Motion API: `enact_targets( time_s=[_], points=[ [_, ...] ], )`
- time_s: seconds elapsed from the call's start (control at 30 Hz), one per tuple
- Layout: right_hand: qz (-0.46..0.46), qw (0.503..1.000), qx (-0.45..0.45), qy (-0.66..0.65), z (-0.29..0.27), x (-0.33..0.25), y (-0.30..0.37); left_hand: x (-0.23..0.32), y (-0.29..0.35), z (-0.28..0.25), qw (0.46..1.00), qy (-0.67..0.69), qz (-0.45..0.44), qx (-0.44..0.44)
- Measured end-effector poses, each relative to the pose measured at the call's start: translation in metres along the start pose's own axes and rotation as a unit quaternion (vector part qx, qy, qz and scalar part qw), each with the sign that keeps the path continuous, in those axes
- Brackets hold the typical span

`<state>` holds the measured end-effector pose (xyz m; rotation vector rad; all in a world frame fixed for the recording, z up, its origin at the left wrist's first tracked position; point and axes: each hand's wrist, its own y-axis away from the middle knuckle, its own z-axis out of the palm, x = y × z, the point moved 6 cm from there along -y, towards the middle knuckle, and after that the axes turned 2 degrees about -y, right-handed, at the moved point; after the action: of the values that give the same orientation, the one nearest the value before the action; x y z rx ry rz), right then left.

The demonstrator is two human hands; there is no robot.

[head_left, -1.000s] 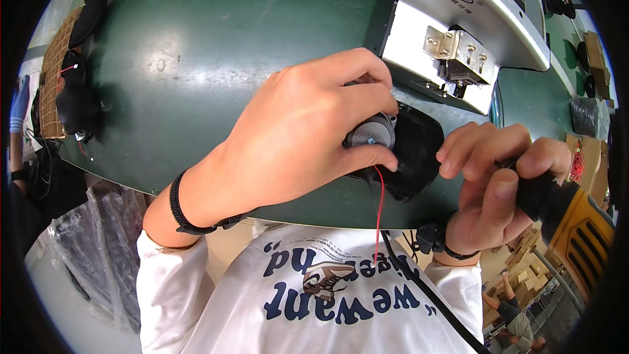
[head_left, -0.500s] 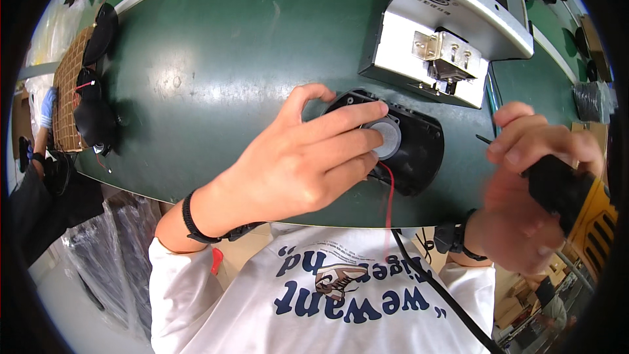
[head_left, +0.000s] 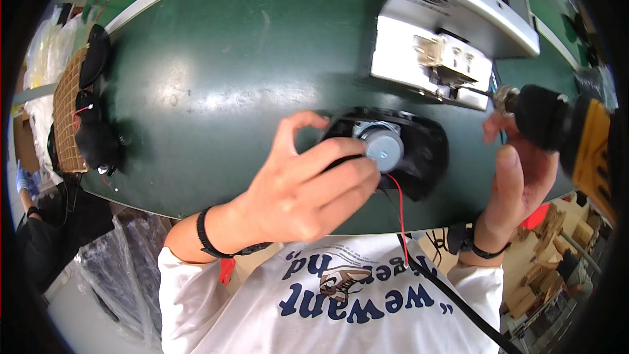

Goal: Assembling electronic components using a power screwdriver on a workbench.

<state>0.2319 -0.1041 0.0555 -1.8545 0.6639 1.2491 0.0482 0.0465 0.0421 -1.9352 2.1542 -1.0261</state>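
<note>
My left hand (head_left: 308, 187) bends over a black plastic housing (head_left: 429, 157) at the table's near edge. Its fingertips press on a small round speaker (head_left: 384, 149) with a grey back, which sits in the housing. The thumb reaches the housing's far left rim. A red wire (head_left: 401, 213) runs from the speaker down over the table edge. To the right, my right hand (head_left: 524, 170) has its fingers curled beneath a black-and-yellow electric screwdriver (head_left: 547, 115), the thumb off it; the grip is partly hidden. The screwdriver's bit points left into the metal block of a silver machine (head_left: 400, 46).
Black shells (head_left: 97, 137) lie by a woven brown basket (head_left: 67, 115) at the far left. A black cable (head_left: 458, 305) crosses in front of my shirt. Plastic sheeting (head_left: 124, 269) and another person's gloved hand (head_left: 26, 180) are off the table's left side.
My right hand has brought the screwdriver up, its bit now at the machine's metal block. My left fingers have slid left on the speaker, showing more of its back.
</note>
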Motion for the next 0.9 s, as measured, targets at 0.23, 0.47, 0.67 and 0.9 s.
enact_targets(
  time_s=[0.23, 0.47, 0.67, 0.9],
  points=[
    [0.142, 0.969, -0.199, 0.038, 0.023, 0.018, -0.005, 0.0, 0.0, -0.004, 0.999, -0.018, -0.027, -0.008],
    [0.121, 0.957, -0.25, 0.085, 0.036, 0.019, -0.002, -0.004, 0.004, -0.001, 0.999, 0.003, -0.032, -0.009],
    [0.069, 0.959, -0.248, 0.116, 0.035, 0.016, -0.003, -0.003, 0.002, 0.001, 0.999, 0.009, -0.033, -0.003],
    [0.079, 0.956, -0.254, 0.126, 0.032, 0.017, -0.005, -0.002, 0.0, -0.001, 0.999, 0.006, -0.04, 0.0]
  ],
)
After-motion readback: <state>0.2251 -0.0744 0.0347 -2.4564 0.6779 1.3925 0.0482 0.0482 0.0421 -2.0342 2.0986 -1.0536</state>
